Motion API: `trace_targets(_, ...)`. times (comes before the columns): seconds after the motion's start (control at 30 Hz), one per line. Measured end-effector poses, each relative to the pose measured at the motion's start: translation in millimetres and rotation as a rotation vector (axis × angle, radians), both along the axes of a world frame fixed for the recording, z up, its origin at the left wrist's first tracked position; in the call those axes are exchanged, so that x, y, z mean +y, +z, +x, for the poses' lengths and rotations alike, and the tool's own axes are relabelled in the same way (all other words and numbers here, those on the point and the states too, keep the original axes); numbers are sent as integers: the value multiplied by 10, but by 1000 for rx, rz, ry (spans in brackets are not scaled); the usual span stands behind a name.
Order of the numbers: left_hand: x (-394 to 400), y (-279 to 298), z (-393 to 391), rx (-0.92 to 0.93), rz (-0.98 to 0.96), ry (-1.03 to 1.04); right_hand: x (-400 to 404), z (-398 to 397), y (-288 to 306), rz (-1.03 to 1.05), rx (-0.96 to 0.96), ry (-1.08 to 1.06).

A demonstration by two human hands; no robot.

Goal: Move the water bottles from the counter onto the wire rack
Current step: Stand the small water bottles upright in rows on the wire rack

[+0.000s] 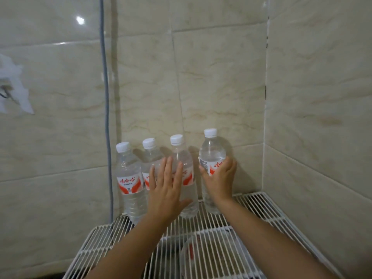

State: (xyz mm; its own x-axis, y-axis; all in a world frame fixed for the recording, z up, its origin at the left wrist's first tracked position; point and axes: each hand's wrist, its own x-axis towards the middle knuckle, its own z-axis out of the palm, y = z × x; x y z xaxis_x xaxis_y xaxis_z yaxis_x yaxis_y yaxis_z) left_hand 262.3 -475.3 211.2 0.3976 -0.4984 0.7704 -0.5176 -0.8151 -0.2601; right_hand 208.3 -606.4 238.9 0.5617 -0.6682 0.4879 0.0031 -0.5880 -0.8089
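Several clear water bottles with white caps and red-and-white labels stand upright in a row at the back of the white wire rack (261,210). My right hand (220,178) grips the rightmost bottle (211,154) round its label, its base on the rack. My left hand (167,190) is flat with straight fingers, in front of the third bottle (184,162) and the second bottle (150,156), partly hiding both; contact is unclear. The leftmost bottle (129,178) stands free at the rack's left rear.
Tiled walls meet in a corner right behind and to the right of the rack. A grey cable (105,97) runs down the wall left of the bottles. Under the rack wires lies a round clear lid-like object (201,256). The rack's front half holds no bottles.
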Motion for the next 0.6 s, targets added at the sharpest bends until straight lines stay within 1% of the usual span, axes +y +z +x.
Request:
trace_targets(0.07, -10, -60, 0, 0, -4, 30, 67, 32, -32, -19, -7, -1)
trace_targets(0.2, -67, -148, -33, 22, -56, 24, 123, -7, -26, -83, 19, 5)
trace_targets(0.3, -93, -186, -60, 0, -40, 3, 83, -147, -29, -104, 164, 110)
trace_targets(0.37, -93, -210, -75, -17, 21, -4, 42, -258, -40, -147, 282, 169)
trace_targets(0.43, -105, -236, -98, -16, 81, 12, 24, -342, -71, -216, 361, 197)
trace_targets(0.53, -127, -283, -127, -6, 84, 34, 40, -381, -132, -289, 389, 185)
trace_targets(0.6, -146, -302, -131, 3, 81, 53, 48, -376, -173, -266, 368, 170)
